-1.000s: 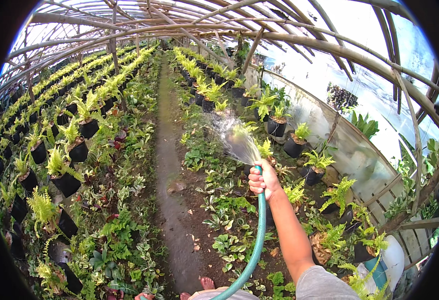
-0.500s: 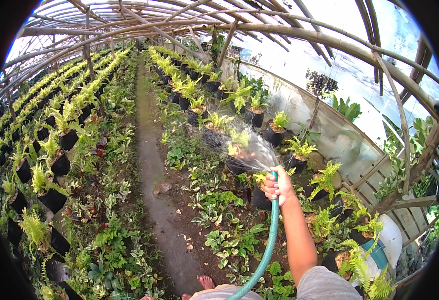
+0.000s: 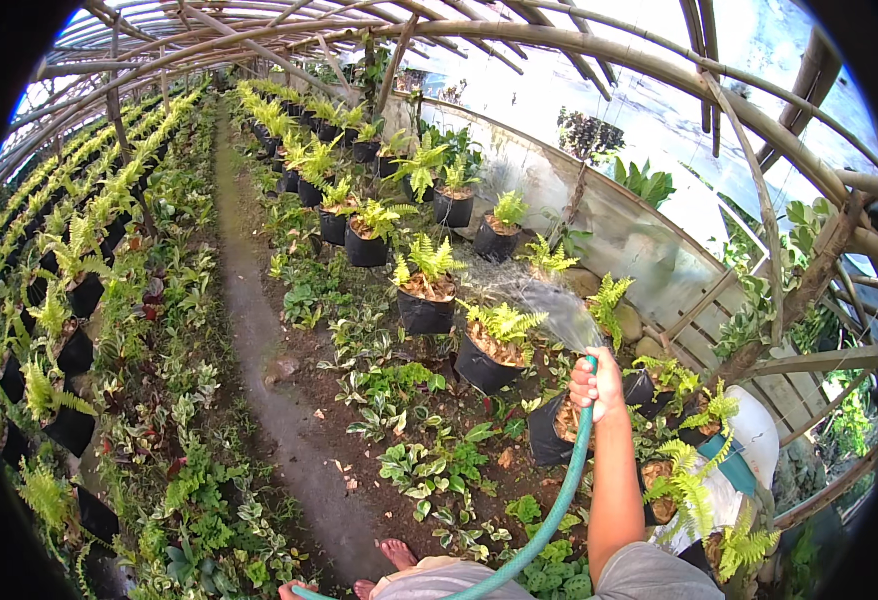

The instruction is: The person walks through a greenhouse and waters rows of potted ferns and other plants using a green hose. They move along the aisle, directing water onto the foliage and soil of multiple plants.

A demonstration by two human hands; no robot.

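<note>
Reaching up from the lower edge, the right forearm runs bare and nearly straight to the right hand (image 3: 597, 385), whose grip is clamped around the end of a green hose (image 3: 551, 510). The fist sits upright, thumb side toward the hose mouth, just above a black potted fern (image 3: 554, 425). From the fist the hose curves down and left, passes beside the grey shorts (image 3: 649, 575), and is cut off at the bottom of the frame. A fan of water spray (image 3: 544, 300) leaves the hand toward the upper left, over another black-potted fern (image 3: 494, 345); where the water lands is hard to make out against the leaves and the greenhouse's clear plastic wall (image 3: 609, 225). The thumb probably presses over the hose mouth, though the opening itself is hidden by the fingers. The left hand is out of view. Bare toes (image 3: 399, 553) show on the dirt path (image 3: 259, 330) below, the rest of the feet cut off.
</note>
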